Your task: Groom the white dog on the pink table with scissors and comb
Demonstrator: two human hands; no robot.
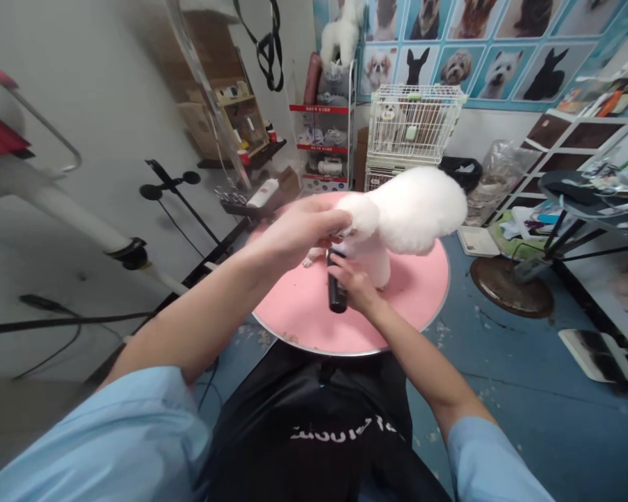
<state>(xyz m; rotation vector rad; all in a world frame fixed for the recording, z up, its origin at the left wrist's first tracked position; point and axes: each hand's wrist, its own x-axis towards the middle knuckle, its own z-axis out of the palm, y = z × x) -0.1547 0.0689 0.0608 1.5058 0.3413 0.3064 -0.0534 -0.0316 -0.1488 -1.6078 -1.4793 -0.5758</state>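
A small white fluffy dog [408,209] stands on a round pink grooming table [303,307], its rear end toward me. My left hand [303,226] is closed on the dog's rear, near the tail and hind leg, lifting the fur there. My right hand [353,282] is wrapped round a black clipper [337,293], whose upper end points at the dog's underside between the hind legs. The dog's head is out of sight on the far side.
A white wire cage [413,122] and a shelf rack [327,125] stand at the back wall. A grooming arm and black stands are at the left. A round floor base [510,286] and a cluttered table sit at the right. Hair clippings lie on the blue floor.
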